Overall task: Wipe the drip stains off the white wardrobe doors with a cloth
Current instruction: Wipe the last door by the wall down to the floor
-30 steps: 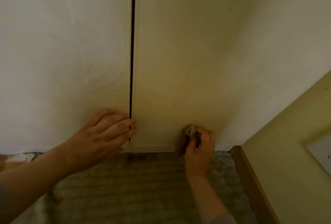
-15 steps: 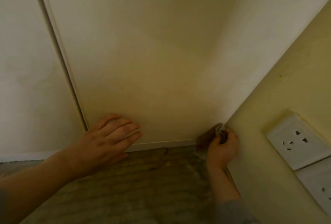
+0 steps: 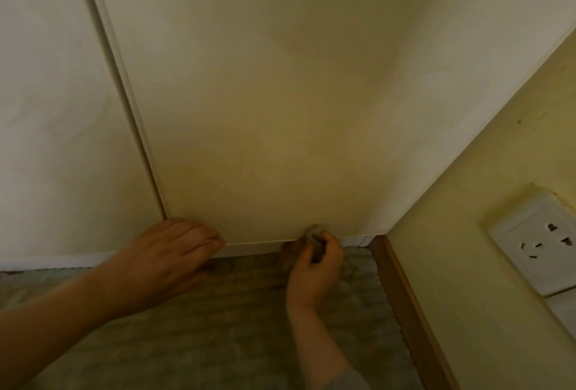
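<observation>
At lower centre the right hand [image 3: 313, 268] grips a balled grey cloth [image 3: 312, 231] against the bottom edge of the white wardrobe door [image 3: 265, 109], while the left hand [image 3: 170, 257], fingers straight, rests on that edge further left.

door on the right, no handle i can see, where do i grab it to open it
Take its left edge low down, coming from the left at the gap beside the other door. No handle shows, and that edge shows its thickness, so fingertips should hook round it. The left hand rests at that bottom corner.
</observation>
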`<state>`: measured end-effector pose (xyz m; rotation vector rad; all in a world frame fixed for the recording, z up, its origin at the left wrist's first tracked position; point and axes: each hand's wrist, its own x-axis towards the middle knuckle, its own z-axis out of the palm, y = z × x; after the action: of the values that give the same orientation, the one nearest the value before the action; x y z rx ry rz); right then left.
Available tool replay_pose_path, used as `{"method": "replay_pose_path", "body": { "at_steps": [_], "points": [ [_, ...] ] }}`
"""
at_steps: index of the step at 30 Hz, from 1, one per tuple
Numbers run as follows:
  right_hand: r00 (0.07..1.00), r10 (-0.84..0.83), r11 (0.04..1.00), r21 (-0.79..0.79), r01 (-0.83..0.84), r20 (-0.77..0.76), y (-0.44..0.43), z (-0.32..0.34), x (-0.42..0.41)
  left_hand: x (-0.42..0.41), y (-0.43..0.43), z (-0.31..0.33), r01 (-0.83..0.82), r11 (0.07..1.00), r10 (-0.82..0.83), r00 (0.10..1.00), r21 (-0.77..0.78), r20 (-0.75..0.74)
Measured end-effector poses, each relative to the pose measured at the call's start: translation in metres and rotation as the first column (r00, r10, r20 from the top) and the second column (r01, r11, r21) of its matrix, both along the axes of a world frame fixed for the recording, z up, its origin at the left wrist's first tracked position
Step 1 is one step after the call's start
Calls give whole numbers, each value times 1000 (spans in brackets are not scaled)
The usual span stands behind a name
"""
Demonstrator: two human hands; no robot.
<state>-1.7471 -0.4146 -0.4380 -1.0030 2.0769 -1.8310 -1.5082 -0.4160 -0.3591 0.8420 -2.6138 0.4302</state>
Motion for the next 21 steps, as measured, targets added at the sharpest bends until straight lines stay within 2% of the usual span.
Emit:
{"method": "replay_pose_path", "body": {
  "at_steps": [8, 10, 14, 17, 21],
  "points": [
    [983, 184, 981, -52, -185, -28, 14, -10, 89, 80, 14, -13, -72, 995, 69, 997, 74, 38],
    [963, 271, 961, -66, -269, 15, 17, -11, 111, 96, 19, -15, -92, 993, 89, 995, 79, 43],
    [905, 425, 905, -26, -425, -3, 21, -15, 146, 113, 23, -13, -110, 992, 106, 992, 61, 64],
    [887, 458, 889, -6, -458, 62, 22, -13, 154, 123, 25, -9, -135, 988, 132, 990, 71, 48],
    [885, 464, 885, 6, -465, 38, 34, -3, 136, 128, 27, -8, -157, 979, 149, 986, 127, 70]
  ]
}}
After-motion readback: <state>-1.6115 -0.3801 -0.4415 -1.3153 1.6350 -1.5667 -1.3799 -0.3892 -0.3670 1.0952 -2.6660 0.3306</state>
